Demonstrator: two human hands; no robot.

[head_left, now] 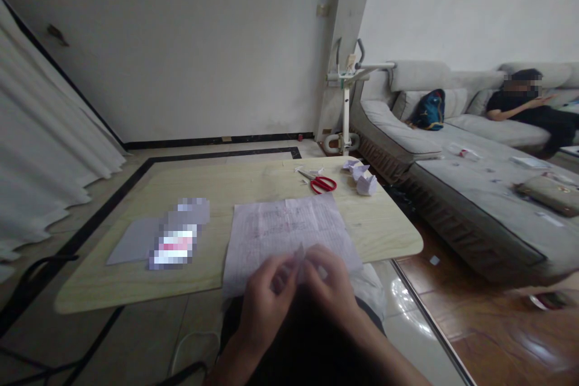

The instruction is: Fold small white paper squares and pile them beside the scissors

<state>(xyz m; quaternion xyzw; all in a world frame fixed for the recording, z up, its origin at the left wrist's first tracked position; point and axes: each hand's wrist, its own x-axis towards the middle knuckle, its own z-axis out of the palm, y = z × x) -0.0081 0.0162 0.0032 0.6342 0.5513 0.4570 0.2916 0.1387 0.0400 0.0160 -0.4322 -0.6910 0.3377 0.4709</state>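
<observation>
Head view, pinched paper [301, 251], tip upward

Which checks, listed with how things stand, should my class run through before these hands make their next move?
1. Left hand and right hand both at the small piece of paper: ok, the fingertips pinch it between them.
2. Creases in that piece sharp: cannot tell, blurred and partly covered by fingers.
3. Scissors set down: ok, lying on the table beyond the printed sheet.
4. Printed sheet wholly on the table: not ok, it runs past the near edge.
5. Folded paper pieces clear of the scissors: ok, grouped near the far right corner.
</observation>
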